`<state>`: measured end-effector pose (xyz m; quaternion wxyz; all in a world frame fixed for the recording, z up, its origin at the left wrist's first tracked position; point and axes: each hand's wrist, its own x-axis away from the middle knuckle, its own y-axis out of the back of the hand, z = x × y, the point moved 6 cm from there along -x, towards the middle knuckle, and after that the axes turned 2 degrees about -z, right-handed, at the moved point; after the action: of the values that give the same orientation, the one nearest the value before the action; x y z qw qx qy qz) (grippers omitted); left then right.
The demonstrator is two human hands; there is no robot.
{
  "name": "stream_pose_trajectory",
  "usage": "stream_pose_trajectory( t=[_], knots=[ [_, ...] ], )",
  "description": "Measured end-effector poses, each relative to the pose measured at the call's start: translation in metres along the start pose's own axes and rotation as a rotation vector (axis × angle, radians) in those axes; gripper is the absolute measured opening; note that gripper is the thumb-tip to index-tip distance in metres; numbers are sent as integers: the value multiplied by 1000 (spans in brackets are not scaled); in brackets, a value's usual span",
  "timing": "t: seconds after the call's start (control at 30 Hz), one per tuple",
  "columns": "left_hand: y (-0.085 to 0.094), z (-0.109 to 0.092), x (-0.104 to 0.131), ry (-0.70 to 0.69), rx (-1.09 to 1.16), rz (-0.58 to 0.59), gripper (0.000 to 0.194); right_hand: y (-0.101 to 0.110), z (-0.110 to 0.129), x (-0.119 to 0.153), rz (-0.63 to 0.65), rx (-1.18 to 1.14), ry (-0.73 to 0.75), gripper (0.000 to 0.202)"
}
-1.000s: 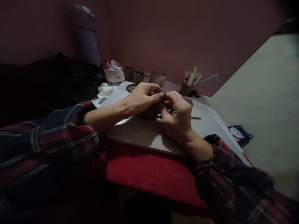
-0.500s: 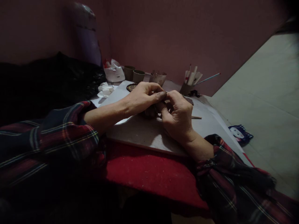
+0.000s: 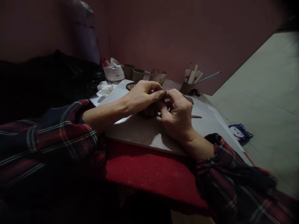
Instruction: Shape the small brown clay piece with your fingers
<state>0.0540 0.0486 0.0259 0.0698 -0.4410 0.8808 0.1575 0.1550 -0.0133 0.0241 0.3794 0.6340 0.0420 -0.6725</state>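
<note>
Both hands meet over the pale board (image 3: pixel 137 133), fingertips together. My left hand (image 3: pixel 146 95) comes in from the left with thumb and fingers closed in a pinch, its thumb smeared dark. My right hand (image 3: pixel 177 113) is closed opposite it, thumb and forefinger pressed together. Between and under them shows a dark brown lump of clay (image 3: pixel 150 112), mostly hidden by the fingers and in shadow, so its shape is unclear. A thin wooden stick (image 3: pixel 196 117) pokes out past my right hand. Behind that hand lies a flat dark brown piece (image 3: pixel 189 100).
Along the wall stand two dark cups (image 3: pixel 138 75), a smeared clear cup (image 3: pixel 158 76) and a holder (image 3: pixel 186 88) with several tools. A round dark dish (image 3: pixel 130 86) sits behind my left hand. Crumpled tissue (image 3: pixel 104 89) lies at left. Red cloth (image 3: pixel 151 174) covers the near edge.
Both hands keep almost the same pinched position over the clay. The whole view has shifted very slightly; nothing else visibly moves.
</note>
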Motion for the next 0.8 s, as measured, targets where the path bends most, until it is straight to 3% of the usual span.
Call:
stream_pose_trajectory(
  t=[0.8],
  knots=[
    [0,0,-1,-27,-89,-5,14,-1,1,0,10,18,7,9]
  ],
)
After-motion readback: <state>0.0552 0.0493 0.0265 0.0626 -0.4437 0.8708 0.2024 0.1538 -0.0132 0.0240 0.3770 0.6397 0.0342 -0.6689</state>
